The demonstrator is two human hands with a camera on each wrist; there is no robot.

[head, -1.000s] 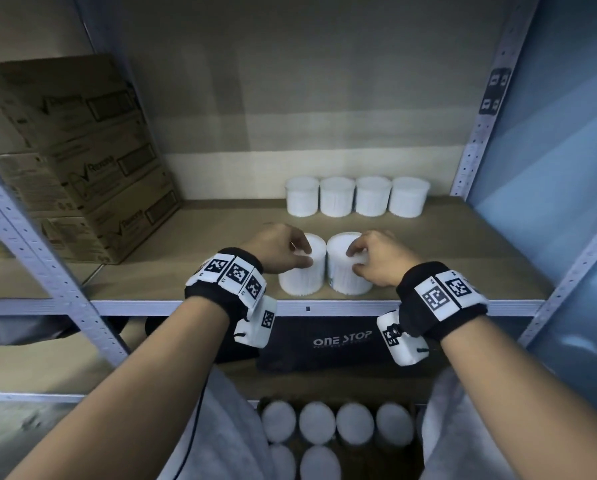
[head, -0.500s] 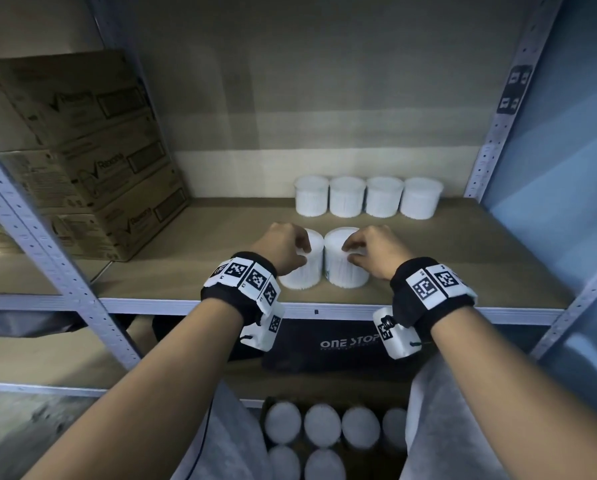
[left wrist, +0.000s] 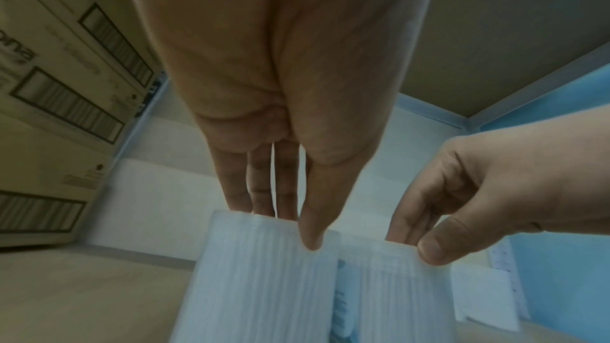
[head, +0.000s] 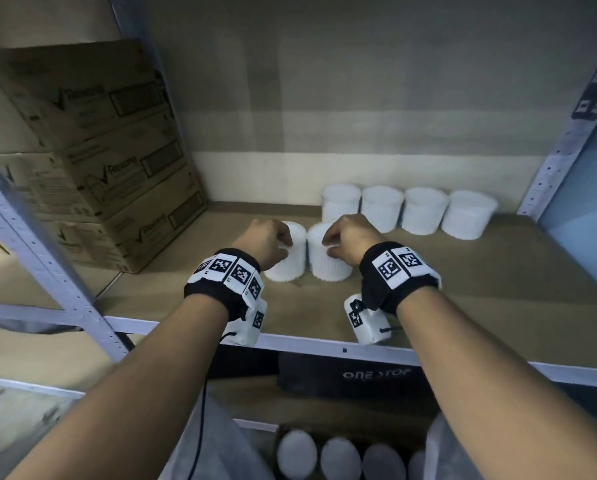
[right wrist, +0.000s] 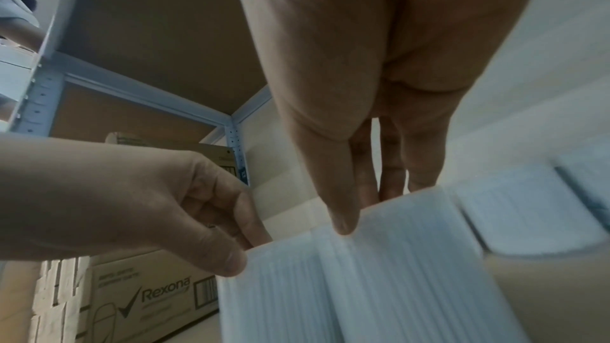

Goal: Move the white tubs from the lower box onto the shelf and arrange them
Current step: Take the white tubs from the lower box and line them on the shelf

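Two white ribbed tubs stand side by side, touching, on the wooden shelf (head: pixel 463 306). My left hand (head: pixel 266 242) grips the left tub (head: pixel 286 263) by its top rim, fingers over the lid and thumb on the near wall (left wrist: pixel 287 226). In the same way my right hand (head: pixel 347 237) grips the right tub (head: pixel 328 263), as the right wrist view (right wrist: pixel 369 210) shows. Just behind them, a row of several white tubs (head: pixel 425 209) lines the back of the shelf. More white tubs (head: pixel 338 459) sit in the lower box at the bottom edge.
Stacked cardboard cartons (head: pixel 92 150) fill the shelf's left side, close to the left tub. Metal uprights (head: pixel 40 258) frame the bay, with a blue wall (head: pixel 581 209) on the right. A dark "ONE STOP" box (head: pixel 376 375) lies on the level below.
Both hands have carried the two tubs away from the shelf's front edge, deeper in, close to the back row. The grips are unchanged.
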